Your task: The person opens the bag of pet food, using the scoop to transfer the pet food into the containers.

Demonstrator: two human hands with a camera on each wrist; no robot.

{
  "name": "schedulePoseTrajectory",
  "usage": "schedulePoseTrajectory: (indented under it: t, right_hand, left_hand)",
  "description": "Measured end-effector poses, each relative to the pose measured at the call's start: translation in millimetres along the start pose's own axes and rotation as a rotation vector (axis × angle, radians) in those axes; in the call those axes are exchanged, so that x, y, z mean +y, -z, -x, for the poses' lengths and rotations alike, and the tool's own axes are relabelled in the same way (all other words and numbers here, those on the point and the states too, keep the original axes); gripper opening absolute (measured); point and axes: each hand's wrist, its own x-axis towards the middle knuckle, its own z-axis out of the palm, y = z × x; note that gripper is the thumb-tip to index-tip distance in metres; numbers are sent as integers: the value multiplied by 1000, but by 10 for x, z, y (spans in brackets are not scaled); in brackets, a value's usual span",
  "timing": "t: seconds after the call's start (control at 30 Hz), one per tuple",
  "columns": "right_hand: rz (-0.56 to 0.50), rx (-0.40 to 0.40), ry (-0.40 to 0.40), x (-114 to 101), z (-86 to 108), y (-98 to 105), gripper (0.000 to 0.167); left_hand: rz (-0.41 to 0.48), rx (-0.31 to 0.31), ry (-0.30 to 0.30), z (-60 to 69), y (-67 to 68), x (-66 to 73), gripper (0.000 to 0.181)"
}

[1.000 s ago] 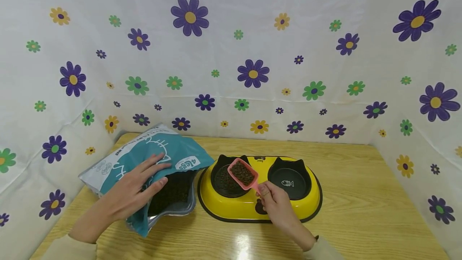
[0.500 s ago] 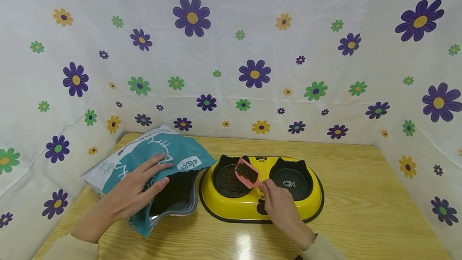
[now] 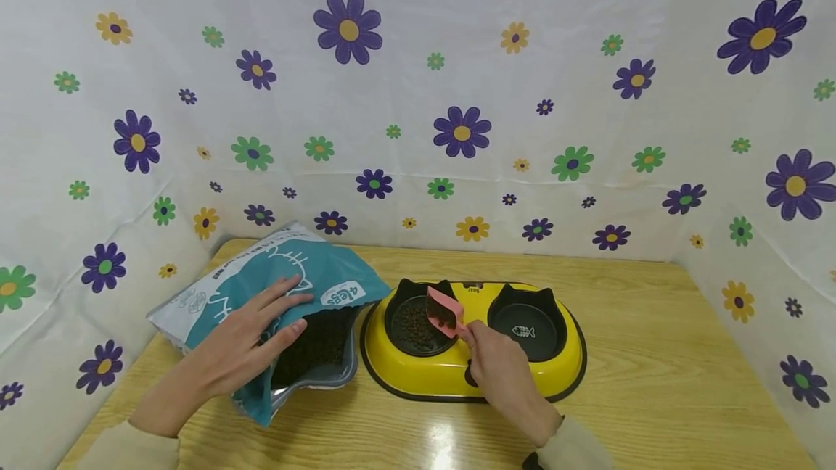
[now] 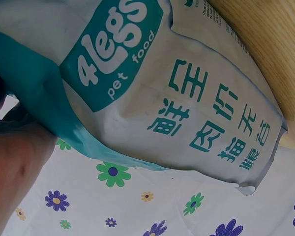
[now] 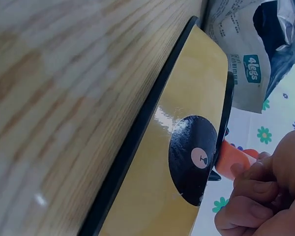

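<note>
In the head view, your two hands are working well apart. Your left hand [image 3: 251,336] is lying on the teal-and-white 4legs pet food bag [image 3: 326,260], its fingers stretched over the outside and its thumb reaching across the open mouth, where brown kibble [image 3: 316,347] is showing. Your right hand [image 3: 503,372] is gripping the handle of a pink scoop [image 3: 452,305], which is tilting over the right side of the left cat-eared black bowl [image 3: 392,314]; kibble is sitting in the scoop, and more pellets are lying in that bowl. The right black bowl [image 3: 529,350] is showing a fish-skeleton print. Both bowls are sitting in a yellow double feeder [image 3: 418,377] on the wood-grain table [image 3: 666,354], beside the bag, with a flowered cloth [image 3: 490,71] hanging behind.

In the left wrist view, you are seeing the bag's "4legs pet food" label [image 4: 113,49] and teal Chinese lettering; your fingers are mostly hiding, so you cannot tell their grip from here.

In the right wrist view, your curled fingers are clamping the scoop's handle near the feeder's rim, while a bear face [image 5: 192,160] is decorating the feeder's side.
</note>
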Motion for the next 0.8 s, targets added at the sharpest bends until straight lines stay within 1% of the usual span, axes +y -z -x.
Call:
schedulePoseTrajectory:
  t: [0.23,0.4,0.57,0.8]
  right_hand:
    - [108,11,14,-17,0,-15,16]
    - [156,38,51,-15,25,-26,14]
    - [187,69,89,4,34,-38,12]
    - [175,85,107,15,32,-44,12]
  left_hand:
    - [-8,1,-6,-2,10,5,46]
    - [-7,-1,-6,2,-1,-3,46]
    - [-4,3,-3,3,-9,-4,46]
    - [-3,10,-12,-1,-6,-5,45]
